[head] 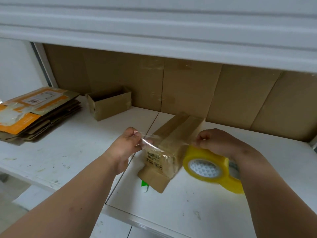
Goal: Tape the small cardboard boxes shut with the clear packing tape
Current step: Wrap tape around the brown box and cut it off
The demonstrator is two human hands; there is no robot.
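A small closed cardboard box [173, 134] lies on the white table, its near end toward me with printed marks. A strip of clear tape [154, 146] stretches across the box's near top edge. My left hand [127, 143] pinches the strip's free end at the box's left. My right hand [217, 140] pinches the tape at the box's right, where it leaves the yellowish tape roll [208, 166]. The roll hangs around my right wrist, just right of the box.
A second small box [109, 104] stands open at the back left. A stack of flattened cartons [34, 114] lies at the far left. Cardboard sheets [223, 93] line the wall behind. A green scrap [143, 183] peeks from under the box. The table's front edge [34, 179] runs near left.
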